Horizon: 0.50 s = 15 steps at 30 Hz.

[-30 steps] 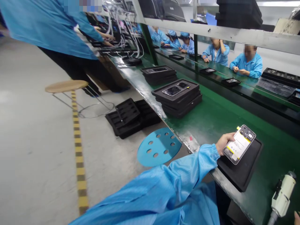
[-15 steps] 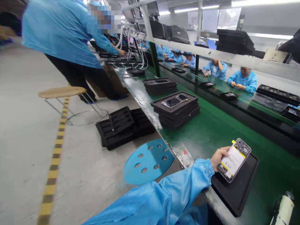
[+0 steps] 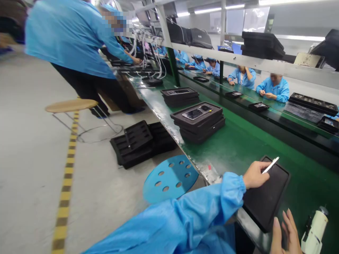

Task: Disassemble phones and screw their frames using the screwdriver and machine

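My left hand (image 3: 254,174) holds an open-backed phone (image 3: 270,165) turned edge-on, so only its thin white rim shows. It hovers over a flat black tray (image 3: 267,197) lying on the green conveyor belt (image 3: 238,144). My right hand (image 3: 284,234) comes in at the bottom edge, fingers apart, holding nothing, close to the tray's near corner. A white electric screwdriver (image 3: 315,231) stands just right of that hand.
A stack of black trays (image 3: 198,121) with a phone on top sits further up the belt, another stack (image 3: 180,96) behind it. Black trays (image 3: 140,143) lie on the floor beside a blue stool (image 3: 171,178) and a wooden stool (image 3: 71,105). Workers in blue sit opposite; one stands at left.
My left hand has turned the phone from face-up to edge-on over the tray. My right hand has come into view at the bottom right.
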### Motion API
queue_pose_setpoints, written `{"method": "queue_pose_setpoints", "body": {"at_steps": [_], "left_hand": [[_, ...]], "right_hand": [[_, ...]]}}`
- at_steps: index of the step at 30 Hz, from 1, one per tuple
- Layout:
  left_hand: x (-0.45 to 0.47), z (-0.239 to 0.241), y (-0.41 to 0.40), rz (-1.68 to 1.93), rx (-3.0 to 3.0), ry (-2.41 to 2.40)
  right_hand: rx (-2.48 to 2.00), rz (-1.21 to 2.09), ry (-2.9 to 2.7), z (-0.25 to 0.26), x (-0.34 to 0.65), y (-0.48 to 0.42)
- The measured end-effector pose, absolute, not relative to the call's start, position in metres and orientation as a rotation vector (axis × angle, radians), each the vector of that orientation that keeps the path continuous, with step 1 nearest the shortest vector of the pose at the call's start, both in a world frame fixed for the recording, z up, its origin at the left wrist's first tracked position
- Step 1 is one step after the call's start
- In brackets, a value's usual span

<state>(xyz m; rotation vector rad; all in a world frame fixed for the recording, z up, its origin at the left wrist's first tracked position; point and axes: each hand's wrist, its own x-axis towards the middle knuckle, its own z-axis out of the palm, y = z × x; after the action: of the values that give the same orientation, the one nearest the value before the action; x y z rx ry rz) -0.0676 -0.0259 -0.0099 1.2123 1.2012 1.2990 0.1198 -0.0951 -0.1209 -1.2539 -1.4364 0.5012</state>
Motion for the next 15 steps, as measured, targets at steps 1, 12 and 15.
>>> {"method": "queue_pose_setpoints", "body": {"at_steps": [1,12,15], "left_hand": [[-0.058,-0.007,-0.029,1.239,1.426,1.38],[-0.035,-0.011,-0.053,0.743,1.845,1.941],[-0.073,-0.017,-0.068,0.633,1.664,2.191]], "right_hand": [[-1.264,0.5,-1.422,-0.116,0.111,-0.097],[-1.549,0.637,-1.469,-0.099,0.108,-0.086],[-1.608,0.44,-1.611,-0.109,0.101,-0.088]]}}
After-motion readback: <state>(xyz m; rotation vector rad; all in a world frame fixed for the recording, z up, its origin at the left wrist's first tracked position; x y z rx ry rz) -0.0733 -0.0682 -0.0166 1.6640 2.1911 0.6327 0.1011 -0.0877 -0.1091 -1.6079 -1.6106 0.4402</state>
